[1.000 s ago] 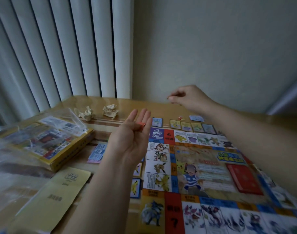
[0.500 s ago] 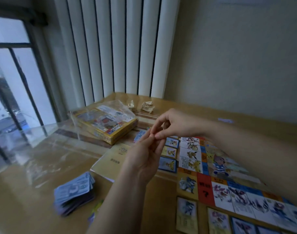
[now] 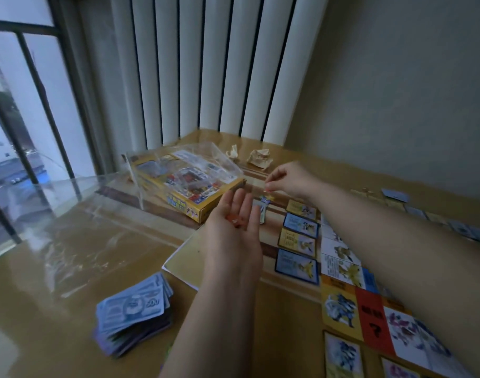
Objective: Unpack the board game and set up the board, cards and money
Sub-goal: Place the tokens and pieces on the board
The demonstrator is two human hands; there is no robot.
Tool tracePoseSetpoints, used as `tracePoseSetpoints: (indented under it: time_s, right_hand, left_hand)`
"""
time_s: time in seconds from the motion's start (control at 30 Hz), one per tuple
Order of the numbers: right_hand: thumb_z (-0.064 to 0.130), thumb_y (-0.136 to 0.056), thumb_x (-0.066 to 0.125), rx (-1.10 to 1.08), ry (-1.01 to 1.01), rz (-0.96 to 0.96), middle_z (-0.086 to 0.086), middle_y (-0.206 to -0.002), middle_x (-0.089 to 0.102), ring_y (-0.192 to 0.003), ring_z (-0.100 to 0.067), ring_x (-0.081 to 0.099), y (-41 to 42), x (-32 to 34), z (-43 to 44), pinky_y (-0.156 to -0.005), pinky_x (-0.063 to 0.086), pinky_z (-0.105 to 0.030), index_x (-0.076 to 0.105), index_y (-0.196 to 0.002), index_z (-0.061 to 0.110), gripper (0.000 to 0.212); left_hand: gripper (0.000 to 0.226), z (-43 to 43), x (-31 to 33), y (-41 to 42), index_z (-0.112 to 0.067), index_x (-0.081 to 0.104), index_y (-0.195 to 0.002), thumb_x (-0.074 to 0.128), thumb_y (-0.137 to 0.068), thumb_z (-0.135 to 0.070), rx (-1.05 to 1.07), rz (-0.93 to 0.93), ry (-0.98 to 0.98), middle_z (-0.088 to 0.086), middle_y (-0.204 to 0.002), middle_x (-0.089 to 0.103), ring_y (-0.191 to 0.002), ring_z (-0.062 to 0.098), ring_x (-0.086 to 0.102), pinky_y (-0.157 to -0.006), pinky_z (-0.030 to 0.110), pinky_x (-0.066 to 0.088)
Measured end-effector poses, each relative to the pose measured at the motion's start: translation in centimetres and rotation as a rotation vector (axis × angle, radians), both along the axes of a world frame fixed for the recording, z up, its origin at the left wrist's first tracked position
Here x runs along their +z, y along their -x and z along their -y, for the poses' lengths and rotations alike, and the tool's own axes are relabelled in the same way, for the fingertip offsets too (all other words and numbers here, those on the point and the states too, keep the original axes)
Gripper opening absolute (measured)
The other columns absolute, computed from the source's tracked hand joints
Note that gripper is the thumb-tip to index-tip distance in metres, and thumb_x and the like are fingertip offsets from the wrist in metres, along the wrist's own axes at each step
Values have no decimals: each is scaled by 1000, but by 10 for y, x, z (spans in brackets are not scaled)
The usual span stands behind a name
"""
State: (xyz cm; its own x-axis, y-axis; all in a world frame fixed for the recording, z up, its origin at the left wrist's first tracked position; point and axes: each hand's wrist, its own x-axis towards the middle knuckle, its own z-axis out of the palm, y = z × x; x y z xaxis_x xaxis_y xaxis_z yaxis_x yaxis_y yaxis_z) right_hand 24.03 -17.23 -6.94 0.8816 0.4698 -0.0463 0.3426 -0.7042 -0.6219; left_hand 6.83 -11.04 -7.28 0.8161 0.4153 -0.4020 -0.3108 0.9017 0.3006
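— What is the left hand [image 3: 233, 233] doing?
— It lies palm up, with the fingers straight and close together and nothing curled. A small orange die [image 3: 234, 221] rests loose near the base of the fingers.
— And the right hand [image 3: 288, 180]?
— It's farther out. Thumb and forefinger are nipped together on a tiny piece [image 3: 266, 190], too small to name.
— What about materials?
— Nearest is a fanned stack of thin blue paper money [image 3: 135, 312] on the glossy wooden table [image 3: 56, 282]. To its right is the flat printed board [image 3: 369, 320], with squares in yellow, red and white. A row of cards [image 3: 298, 241] with blue and yellow borders lies just beside the board's left edge. Beyond the left hand is the yellow cardboard box [image 3: 184, 205], under a clear plastic cover [image 3: 178, 159]. Past that are two wads of crumpled paper [image 3: 259, 158].
— And the arms?
— The left forearm rises from the bottom edge, with the hand level over a pale booklet [image 3: 184, 257]. The right arm reaches in from the right across the board, and its hand is over the table beyond the cards.
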Motion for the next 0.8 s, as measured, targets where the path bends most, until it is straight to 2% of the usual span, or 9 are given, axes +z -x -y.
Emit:
tracePoseSetpoints:
  time_s: [0.07,0.17,0.23,0.33,0.47,0.57,0.63,0.7,0.8]
  right_hand:
    - [17,-84,71,-20,52,17,1,-90,65,-79,-7,55,-6,-14,-3,-65,41,-21,70,-92,13,9]
    - [25,-83,72,-66,101,108,4,-97,65,-95,-15,59,-10,-23,-3,-81,47,-29,68,-84,24,5]
    - [30,-85,69,-87,74,189,5,-102,65,-99,-15,59,-7,-17,2,-88,48,-34,68,-91,24,8]
    - [29,-89,64,-18,-72,196,6,-101,66,-95,-10,59,20,13,12,-77,44,-22,69,-101,18,17]
    - [33,-88,63,184,-113,78,11,-93,69,-87,1,61,88,53,29,-70,42,-12,71,-97,23,16]
    - [34,-88,64,223,-110,-24,11,-95,70,-93,-1,63,128,57,37,-83,46,-18,71,-94,25,12]
    - [30,-87,66,189,-179,-104,5,-98,71,-97,-7,64,145,53,36,-89,47,-25,69,-95,23,12]
    - [26,-86,67,147,-269,-178,1,-98,70,-93,-10,63,159,49,34,-81,47,-24,67,-95,19,11]
    - [19,-85,68,93,-438,-323,5,-83,64,-75,-6,54,181,43,25,-65,44,-19,64,-89,19,5]
  left_hand:
    - [33,-1,1,0,-2,49,-130,32,-102,-7,27,-9,2,12,-115,60,-110,22,58,-99,35,44]
    - [33,-2,2,0,-3,51,-129,32,-102,-9,57,-8,-1,9,-111,62,-96,17,60,-95,33,45]
    - [33,0,2,1,-4,50,-129,33,-102,-9,62,3,-7,9,-108,63,-95,17,61,-97,33,45]
    - [35,3,4,4,-4,47,-132,30,-101,-6,51,27,-26,12,-112,62,-102,20,59,-100,35,44]
    - [43,8,7,10,-8,41,-135,22,-98,5,64,52,-70,14,-119,60,-113,25,59,-99,35,46]
    - [41,16,14,21,-10,43,-131,25,-98,6,49,65,-77,13,-118,62,-116,27,58,-105,39,42]
    - [35,22,20,34,-14,51,-117,31,-96,6,24,72,-151,10,-115,65,-113,24,59,-107,40,39]
    - [32,23,22,48,-17,55,-107,34,-95,4,18,86,-241,6,-113,68,-108,20,61,-107,40,38]
    - [34,19,23,72,-17,57,-111,33,-95,1,35,125,-361,1,-112,70,-113,18,60,-105,40,40]
